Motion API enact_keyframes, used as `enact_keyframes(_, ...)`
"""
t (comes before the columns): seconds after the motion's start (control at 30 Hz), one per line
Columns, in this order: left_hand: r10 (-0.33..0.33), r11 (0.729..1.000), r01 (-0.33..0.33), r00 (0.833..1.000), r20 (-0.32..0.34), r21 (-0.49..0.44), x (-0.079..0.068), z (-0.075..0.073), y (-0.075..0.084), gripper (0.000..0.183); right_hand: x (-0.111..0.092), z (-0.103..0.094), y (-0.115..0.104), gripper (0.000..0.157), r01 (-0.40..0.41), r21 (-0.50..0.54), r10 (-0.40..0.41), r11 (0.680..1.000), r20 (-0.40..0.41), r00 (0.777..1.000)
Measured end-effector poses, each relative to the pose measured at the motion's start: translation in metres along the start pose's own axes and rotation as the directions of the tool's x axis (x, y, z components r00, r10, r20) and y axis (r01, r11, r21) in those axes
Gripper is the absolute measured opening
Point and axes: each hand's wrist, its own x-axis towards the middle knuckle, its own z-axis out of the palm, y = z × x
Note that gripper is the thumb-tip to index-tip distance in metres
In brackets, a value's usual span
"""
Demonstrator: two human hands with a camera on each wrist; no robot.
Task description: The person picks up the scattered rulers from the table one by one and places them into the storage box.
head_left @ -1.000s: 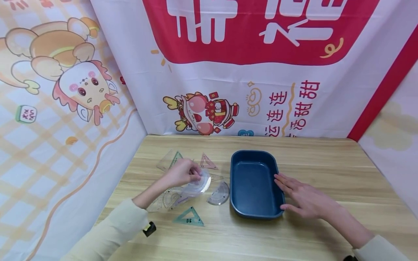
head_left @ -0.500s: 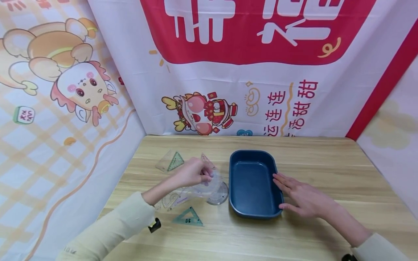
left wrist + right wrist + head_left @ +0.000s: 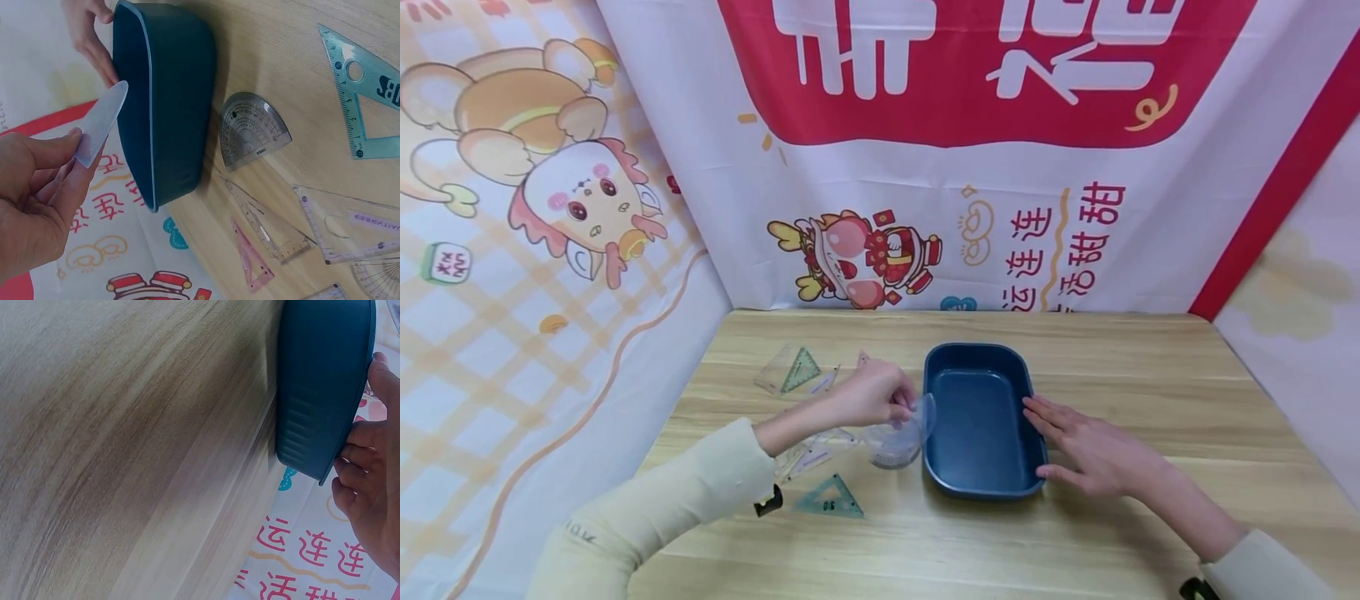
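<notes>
Printed cloth (image 3: 1037, 162) hangs behind the wooden table (image 3: 1112, 358), and here's the change: the left hand (image 3: 876, 396), pinching a clear protractor (image 3: 103, 122), has swung across to nine o'clock of the blue box (image 3: 979, 433), so the carry is now at its rim, touching or not I can't tell! Over at three o'clock the right hand (image 3: 1093, 454) lies open, fingers against the rim; the raised nine-o'clock wall stands in the way, with a grey protractor (image 3: 253, 131) just beside it and a teal set square (image 3: 829, 506) out at eight.
</notes>
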Motion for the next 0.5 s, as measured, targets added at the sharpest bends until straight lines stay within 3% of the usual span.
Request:
enact_keyframes(0.13, 0.005, 0.998, -0.007, 0.999, 0.034, 0.061, 0.011, 0.003, 0.007, 0.005, 0.000, 0.000, 0.001, 0.078, 0.005, -0.011, -0.005, 1.000, -0.013, 1.000)
enact_keyframes(0.33, -0.009, 0.998, 0.005, 0.997, 0.079, 0.061, 0.022, 0.004, 0.023, 0.008, 0.000, -0.001, 0.001, 0.079, -0.011, 0.012, 0.011, 1.000, 0.004, 1.000)
enact_keyframes(0.5, 0.028, 0.996, -0.036, 0.994, 0.103, 0.079, 0.031, 0.003, 0.034, 0.009, 0.001, -0.002, 0.001, 0.081, -0.034, 0.032, 0.033, 0.999, 0.033, 0.999)
